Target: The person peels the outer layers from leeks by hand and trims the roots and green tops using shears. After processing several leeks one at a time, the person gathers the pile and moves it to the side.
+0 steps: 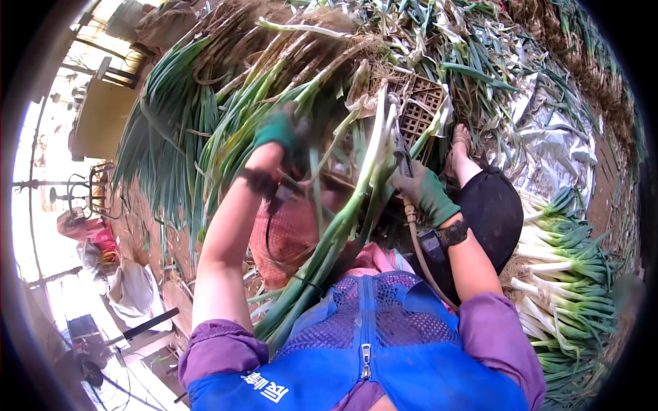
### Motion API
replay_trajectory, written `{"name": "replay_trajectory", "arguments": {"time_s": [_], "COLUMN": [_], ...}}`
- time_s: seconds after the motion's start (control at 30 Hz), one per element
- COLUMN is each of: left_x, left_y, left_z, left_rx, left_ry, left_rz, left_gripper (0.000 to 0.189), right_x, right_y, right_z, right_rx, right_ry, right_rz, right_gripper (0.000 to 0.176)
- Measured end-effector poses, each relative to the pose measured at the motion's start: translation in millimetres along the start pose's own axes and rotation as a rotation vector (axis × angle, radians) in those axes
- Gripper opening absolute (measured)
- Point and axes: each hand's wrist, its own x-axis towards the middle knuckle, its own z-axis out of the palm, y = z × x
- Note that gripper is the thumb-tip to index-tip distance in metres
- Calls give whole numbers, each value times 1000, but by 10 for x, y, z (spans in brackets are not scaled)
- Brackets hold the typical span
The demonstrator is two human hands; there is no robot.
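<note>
My right hand (426,193), in a green and grey glove, is wrapped round an air gun (403,159). A hose (419,257) with a brass fitting runs down from it toward my lap. My left hand (277,129), gloved the same way, is smeared by motion over the leaves of a heap of long green onions (181,120); its fingers do not show clearly. Between my hands a thick green onion (356,198) slants across my lap, pale stem end up and leaves down by my left side. The stem end lies close to the air gun's nozzle.
A slatted plastic crate (421,103) stands ahead among peeled leaf scraps (473,41). White-stemmed green onions (562,274) lie in a row at the right, below a silvery sheet (555,151). A bare foot (462,137) rests near the crate. Sacks (133,288) lie left.
</note>
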Motion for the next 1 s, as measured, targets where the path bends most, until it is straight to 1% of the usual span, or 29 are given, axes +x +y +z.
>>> {"name": "replay_trajectory", "arguments": {"time_s": [0.07,0.13,0.17,0.2,0.27,0.4,0.47,0.5,0.53,0.6,0.63,0.67,0.7,0.73,0.8,0.83,0.87,0.93,1.0], "left_x": [352,503,562,579,564,512,476,406,324,321,164,49,-73,-186,-354,-465,-568,-745,-726], "left_y": [-239,-267,-276,-248,-174,-131,-237,-333,-469,-795,-695,-761,-658,-543,-341,-131,63,384,438], "left_z": [245,431,524,553,631,347,186,136,98,24,-230,-453,-641,-817,-1032,-1114,-1146,-1096,-737], "left_rx": [57,136,175,308,371,310,311,352,392,127,52,84,77,69,92,104,114,-77,-181], "left_ry": [33,16,5,-1,13,-159,-229,-145,-60,-96,-101,-62,-71,-82,-157,-207,-257,-405,-442], "left_rz": [-14,-118,-170,-141,-169,-197,-180,-92,-8,-81,-114,-55,-46,-38,60,93,126,120,186], "left_gripper": [62,63,63,62,63,51,44,37,32,31,31,30,30,29,28,28,28,33,43], "right_x": [-16,-7,-2,-1,-20,26,50,46,16,-44,-93,-176,-215,-217,-181,-179,-178,-207,-270], "right_y": [-42,-36,-39,-61,-111,-19,19,32,6,-72,-118,-169,-190,-161,-62,-46,-43,-62,-83], "right_z": [-28,-15,-11,-20,-33,37,32,32,21,-45,-77,-103,-116,-96,-9,31,70,132,196], "right_rx": [38,49,-17,-31,-54,-75,-61,-55,-27,25,56,86,115,158,240,289,338,433,529], "right_ry": [-29,-18,-9,-8,-9,68,56,49,26,-16,-23,-29,-36,-49,-80,-118,-157,-207,-226], "right_rz": [-2,-6,21,30,48,-25,-15,-10,-5,-2,-23,-48,-68,-81,-106,-106,-106,-136,-191], "right_gripper": [60,61,63,60,54,55,54,54,58,66,64,62,61,53,39,36,33,30,29]}}
